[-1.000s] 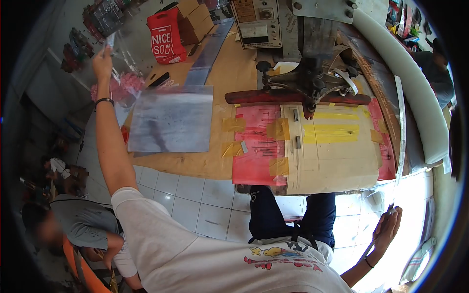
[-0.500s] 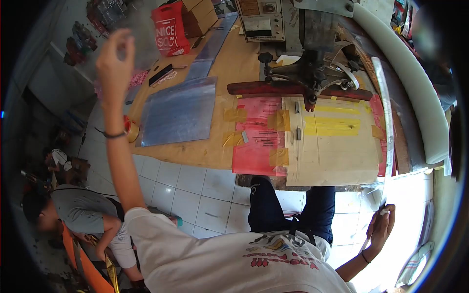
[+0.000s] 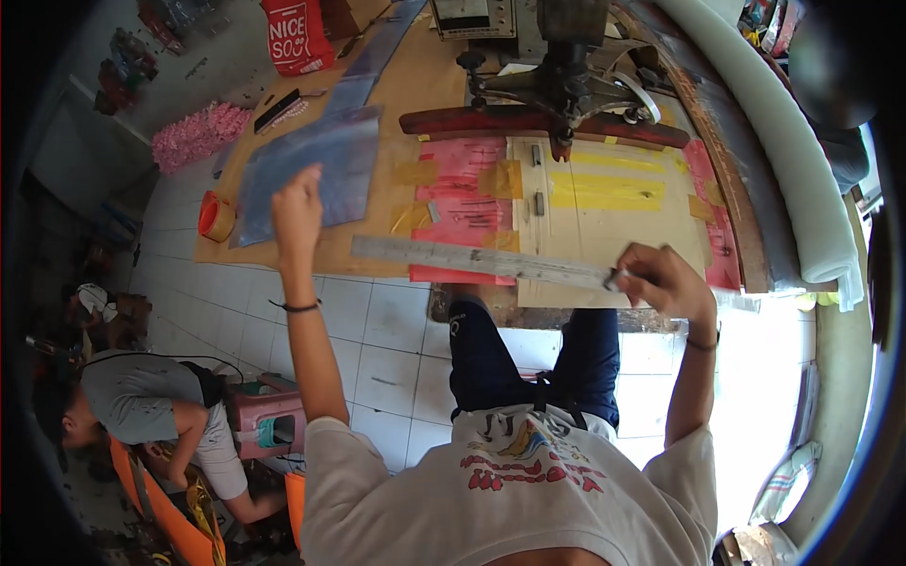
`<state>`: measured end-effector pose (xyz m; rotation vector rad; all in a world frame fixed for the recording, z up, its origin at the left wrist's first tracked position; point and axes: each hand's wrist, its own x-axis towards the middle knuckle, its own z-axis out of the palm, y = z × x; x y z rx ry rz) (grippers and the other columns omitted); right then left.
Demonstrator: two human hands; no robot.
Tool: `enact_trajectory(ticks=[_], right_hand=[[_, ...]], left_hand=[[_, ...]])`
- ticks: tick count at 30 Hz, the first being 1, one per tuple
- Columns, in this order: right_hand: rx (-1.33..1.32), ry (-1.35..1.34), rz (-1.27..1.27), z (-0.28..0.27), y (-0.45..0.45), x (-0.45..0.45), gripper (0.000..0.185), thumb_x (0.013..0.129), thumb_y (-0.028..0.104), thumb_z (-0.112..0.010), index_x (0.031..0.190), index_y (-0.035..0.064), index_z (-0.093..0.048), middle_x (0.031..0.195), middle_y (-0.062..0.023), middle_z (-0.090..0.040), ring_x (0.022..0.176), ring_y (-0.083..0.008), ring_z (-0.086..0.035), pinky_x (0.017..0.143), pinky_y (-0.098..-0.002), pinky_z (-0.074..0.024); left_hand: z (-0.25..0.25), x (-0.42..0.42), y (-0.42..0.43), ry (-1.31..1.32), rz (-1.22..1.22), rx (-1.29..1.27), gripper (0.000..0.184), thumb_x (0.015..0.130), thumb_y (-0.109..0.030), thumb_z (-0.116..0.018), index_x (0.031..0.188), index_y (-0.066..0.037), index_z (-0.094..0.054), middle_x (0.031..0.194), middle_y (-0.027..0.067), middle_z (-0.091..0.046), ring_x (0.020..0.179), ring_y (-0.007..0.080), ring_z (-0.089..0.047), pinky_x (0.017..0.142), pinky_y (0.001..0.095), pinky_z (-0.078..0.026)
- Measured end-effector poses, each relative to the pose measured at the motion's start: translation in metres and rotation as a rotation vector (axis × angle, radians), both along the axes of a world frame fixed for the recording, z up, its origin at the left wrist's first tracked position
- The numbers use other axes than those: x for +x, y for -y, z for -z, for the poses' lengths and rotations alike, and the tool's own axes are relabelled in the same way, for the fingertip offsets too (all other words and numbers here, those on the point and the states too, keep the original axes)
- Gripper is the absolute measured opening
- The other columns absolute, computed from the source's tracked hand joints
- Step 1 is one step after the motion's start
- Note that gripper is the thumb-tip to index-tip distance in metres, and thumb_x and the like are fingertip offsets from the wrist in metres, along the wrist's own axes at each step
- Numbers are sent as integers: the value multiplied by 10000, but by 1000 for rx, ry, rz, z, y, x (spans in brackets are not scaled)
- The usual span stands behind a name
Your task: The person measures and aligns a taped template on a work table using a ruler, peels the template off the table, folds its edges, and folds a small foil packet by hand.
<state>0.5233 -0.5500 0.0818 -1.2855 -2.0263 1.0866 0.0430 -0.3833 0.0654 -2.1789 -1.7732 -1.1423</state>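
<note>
A long metal ruler [image 3: 481,259] is held by one end in my right hand [image 3: 668,283], whose fingers are closed on it. The ruler extends leftward across the front of the work surface, over the red sheet [image 3: 462,208] and the cream board [image 3: 613,222]. My left hand [image 3: 297,219] is closed in front of a clear bluish plastic sheet [image 3: 335,156]; whatever its fingers may hold cannot be made out. Two small metal pieces, including a dark bar [image 3: 540,204], sit on the cream board. Yellow tape strips [image 3: 604,191] cross the board.
A press machine [image 3: 566,85] with a red-brown bar [image 3: 453,123] stands behind the board. Rolled white material [image 3: 783,141] runs along the right. A tape roll [image 3: 216,217] is at the table's left edge. Another person [image 3: 156,401] sits low at left, near a pink stool [image 3: 269,420].
My left hand has come down from its raised position toward the plastic sheet. My right hand has risen to the table front, swinging the ruler from upright at the right to nearly level.
</note>
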Motion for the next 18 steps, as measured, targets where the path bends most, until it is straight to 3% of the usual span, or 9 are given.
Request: enact_trajectory(ticks=[2, 5, 6, 8, 12, 18], right_hand=[[-114, 188, -49, -13, -28, -12, 197, 915, 209, -622, 921, 13, -603, 630, -89, -649, 484, -137, -590, 485, -269, -440], [-8, 279, -27, 5, -53, -16, 191, 902, 216, -645, 915, 28, -614, 647, -97, -660, 532, -201, -639, 525, -310, -474], [147, 268, 13, 18, -56, -15, 193, 897, 214, -651, 914, 26, -614, 649, -103, -660, 537, -221, -642, 533, -322, -478], [459, 237, 87, 45, -61, -15, 196, 887, 211, -662, 913, 23, -614, 652, -115, -659, 547, -261, -647, 550, -346, -488], [454, 341, 331, 51, -52, -24, 193, 887, 225, -646, 934, 42, -606, 650, -123, -653, 614, -318, -654, 586, -415, -510], [593, 318, 532, 65, -52, -13, 172, 900, 199, -649, 935, 41, -590, 577, -107, -567, 506, -293, -576, 504, -393, -446]], left_hand=[[-22, -14, -17, -3, -76, 141, 225, 946, -118, -553, 1109, -37, -686, 1014, 213, -684, 915, 369, -675, 777, 391, -535], [-50, 1, -9, 8, -155, 289, 222, 937, -120, -576, 1112, -52, -694, 1014, 191, -695, 886, 322, -694, 726, 376, -544], [-56, 10, -5, 13, -186, 324, 221, 930, -115, -585, 1112, -56, -698, 1012, 182, -700, 874, 307, -700, 708, 373, -546], [-43, 20, -5, -47, -79, 473, 218, 909, -79, -603, 1101, -79, -707, 991, 154, -713, 838, 282, -706, 678, 368, -548], [-10, 62, 16, -103, 73, 483, 292, 827, 28, -641, 1072, -113, -713, 957, 92, -721, 816, 246, -697, 698, 355, -549], [3, 115, 46, -191, 413, 443, 343, 743, 54, -669, 1049, -96, -709, 1006, 68, -707, 885, 254, -674, 764, 366, -538]])
